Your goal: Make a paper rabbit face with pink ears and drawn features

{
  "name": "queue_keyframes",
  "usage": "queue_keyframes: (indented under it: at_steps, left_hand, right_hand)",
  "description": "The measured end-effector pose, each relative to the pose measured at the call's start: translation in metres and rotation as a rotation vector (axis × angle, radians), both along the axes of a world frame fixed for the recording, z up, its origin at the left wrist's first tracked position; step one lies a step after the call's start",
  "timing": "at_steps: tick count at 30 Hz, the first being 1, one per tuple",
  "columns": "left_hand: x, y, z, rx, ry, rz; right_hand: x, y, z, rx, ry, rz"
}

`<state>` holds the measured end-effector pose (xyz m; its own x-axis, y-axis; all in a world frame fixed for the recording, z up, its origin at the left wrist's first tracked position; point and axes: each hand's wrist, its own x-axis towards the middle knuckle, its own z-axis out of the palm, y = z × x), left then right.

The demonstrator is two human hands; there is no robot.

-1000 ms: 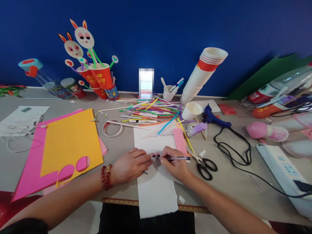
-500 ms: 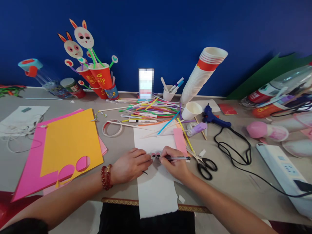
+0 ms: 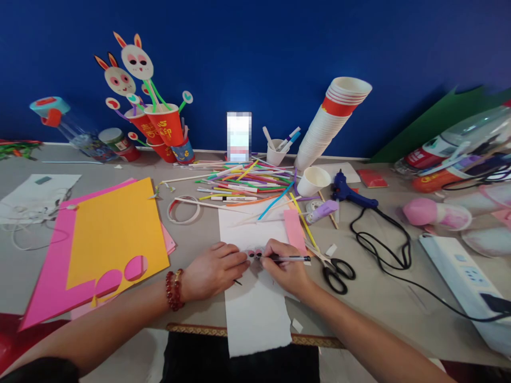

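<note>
A black pen (image 3: 293,258) is pinched in my right hand (image 3: 285,268), its tip at a small white paper face (image 3: 254,254) with two pink eye patches and black ovals. From the other side my left hand (image 3: 215,270), closed with fingertips on the face's left edge, steadies it. A thin dark tip pokes out beneath my left fingers; the rest of it is hidden. Under both hands lies a long white paper sheet (image 3: 257,330) that hangs over the table's front edge. Black-handled scissors (image 3: 337,271) rest just right of my right hand.
Colourful markers and sticks (image 3: 247,181) are heaped behind the sheet. To the left lie yellow card (image 3: 120,234) and a tape roll (image 3: 183,210). Tall stacked paper cups (image 3: 327,127), a blue glue gun (image 3: 353,192) with looping cord, and a power strip (image 3: 465,282) occupy the right.
The pen tip and my right hand have shifted very slightly at the paper face. My left hand stays in place.
</note>
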<state>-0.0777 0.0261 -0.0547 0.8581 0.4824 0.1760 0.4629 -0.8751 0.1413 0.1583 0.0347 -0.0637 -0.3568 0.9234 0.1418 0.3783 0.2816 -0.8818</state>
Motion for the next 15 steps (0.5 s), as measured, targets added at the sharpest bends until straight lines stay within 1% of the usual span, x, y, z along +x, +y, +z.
queue_keyframes:
  at_steps: [6,15]
  left_hand:
    - [0.0009,0.0003,-0.0007,0.000,-0.021,0.006]
    - [0.0010,-0.0003,0.0023,-0.009,-0.030,-0.004]
  right_hand:
    - [0.0006,-0.0003,-0.0019,-0.009,-0.006,-0.001]
    - [0.0008,-0.0009,-0.0031,-0.008,0.003,-0.006]
